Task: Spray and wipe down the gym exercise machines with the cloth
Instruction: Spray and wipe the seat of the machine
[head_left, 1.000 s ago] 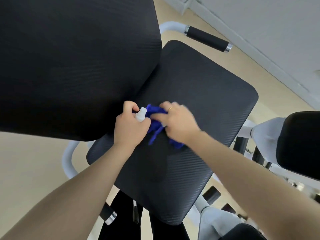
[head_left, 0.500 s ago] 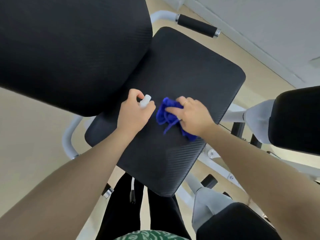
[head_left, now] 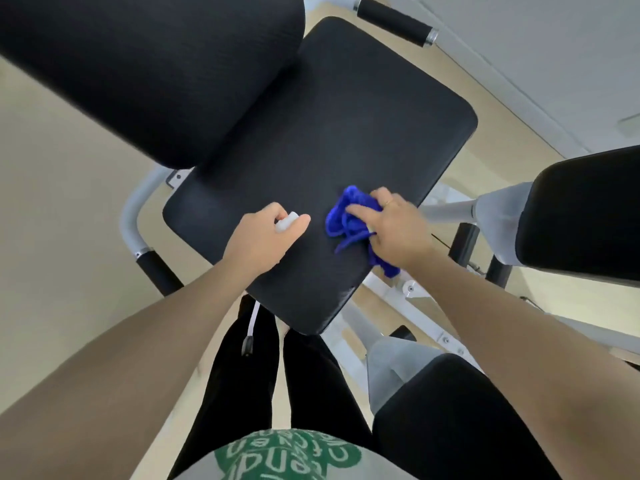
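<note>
Pressing a blue cloth (head_left: 349,223) onto the black seat pad (head_left: 346,133), right hand (head_left: 394,230) grips it; left hand (head_left: 266,237) clasps a white spray bottle (head_left: 287,221).

Single head-worn view, being aimed steeply downward

The scene is being viewed from one wide-angle camera worn on the head, being pointed forward and down over the black seat pad (head_left: 322,161), which is being framed close and centrally. Both forearms are being seen entering from the lower corners, and the wearer's own legs and shirt hem are being caught at the bottom edge. Straight lines are being bent toward the borders. No second view is being given.
</note>
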`<action>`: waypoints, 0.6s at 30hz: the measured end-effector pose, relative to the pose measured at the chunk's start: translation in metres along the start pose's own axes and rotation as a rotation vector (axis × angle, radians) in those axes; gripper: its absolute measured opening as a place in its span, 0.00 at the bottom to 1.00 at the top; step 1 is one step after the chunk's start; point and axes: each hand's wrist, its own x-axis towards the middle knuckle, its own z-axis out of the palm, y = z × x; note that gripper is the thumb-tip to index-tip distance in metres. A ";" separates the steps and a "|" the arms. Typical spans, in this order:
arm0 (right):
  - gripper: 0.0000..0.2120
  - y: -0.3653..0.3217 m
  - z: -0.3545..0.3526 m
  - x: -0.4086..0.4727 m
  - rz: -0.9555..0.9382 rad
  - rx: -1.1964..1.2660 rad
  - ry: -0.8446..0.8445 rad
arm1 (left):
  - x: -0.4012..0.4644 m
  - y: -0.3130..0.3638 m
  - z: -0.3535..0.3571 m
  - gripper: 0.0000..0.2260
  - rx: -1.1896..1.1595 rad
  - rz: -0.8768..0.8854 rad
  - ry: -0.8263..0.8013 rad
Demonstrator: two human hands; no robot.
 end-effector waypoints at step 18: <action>0.20 -0.087 0.017 0.035 0.380 0.218 0.191 | -0.023 -0.067 -0.040 0.23 -0.081 0.051 0.187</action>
